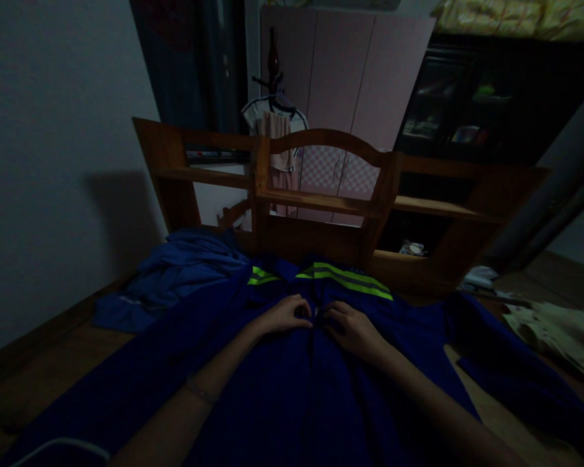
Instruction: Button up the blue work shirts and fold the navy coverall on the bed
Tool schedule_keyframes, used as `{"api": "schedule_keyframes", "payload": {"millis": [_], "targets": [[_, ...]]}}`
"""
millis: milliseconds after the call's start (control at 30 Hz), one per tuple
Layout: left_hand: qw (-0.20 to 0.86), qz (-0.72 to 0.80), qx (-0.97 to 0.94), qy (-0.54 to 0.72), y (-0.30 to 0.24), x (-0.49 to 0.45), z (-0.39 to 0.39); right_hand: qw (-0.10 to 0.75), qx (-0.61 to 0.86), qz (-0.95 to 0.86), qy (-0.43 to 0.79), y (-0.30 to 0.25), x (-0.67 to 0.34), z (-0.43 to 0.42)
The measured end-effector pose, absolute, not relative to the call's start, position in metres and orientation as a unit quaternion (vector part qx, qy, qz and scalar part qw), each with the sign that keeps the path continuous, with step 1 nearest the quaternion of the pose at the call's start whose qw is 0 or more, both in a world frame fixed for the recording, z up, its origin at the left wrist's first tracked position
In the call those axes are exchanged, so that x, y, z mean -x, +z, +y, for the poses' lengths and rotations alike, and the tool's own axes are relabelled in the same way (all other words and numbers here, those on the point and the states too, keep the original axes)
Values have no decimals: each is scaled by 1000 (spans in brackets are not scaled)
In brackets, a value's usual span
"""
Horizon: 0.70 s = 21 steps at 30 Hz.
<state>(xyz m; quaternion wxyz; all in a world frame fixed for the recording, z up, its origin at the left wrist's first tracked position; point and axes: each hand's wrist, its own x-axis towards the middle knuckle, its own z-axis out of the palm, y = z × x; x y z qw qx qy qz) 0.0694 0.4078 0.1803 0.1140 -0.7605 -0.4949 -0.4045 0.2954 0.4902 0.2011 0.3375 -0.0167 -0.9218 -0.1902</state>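
Observation:
A dark blue work jacket with yellow-green reflective stripes lies spread flat on a wooden surface in front of me. My left hand and my right hand rest on its chest, almost touching at the front opening. Both hands have curled fingers pinching the fabric edges at the centre, where something small and pale shows between them. The sleeves reach out to the left and right.
A crumpled lighter-blue garment lies at the back left by the wall. A wooden headboard with shelves stands behind the jacket. Pale cloth lies at the right. A coat stand and pink wardrobe are farther back.

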Motion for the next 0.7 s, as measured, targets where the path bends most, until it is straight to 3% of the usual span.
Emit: {"api": "schedule_keyframes", "payload": {"millis": [233,700], "targets": [[115,-520,747,-398,178,-76,404,369,29,-923,-105,186,-301,495],[110,-534,730,-412,177,-85,404,363,9,-927,-96,183,-308,493]]}}
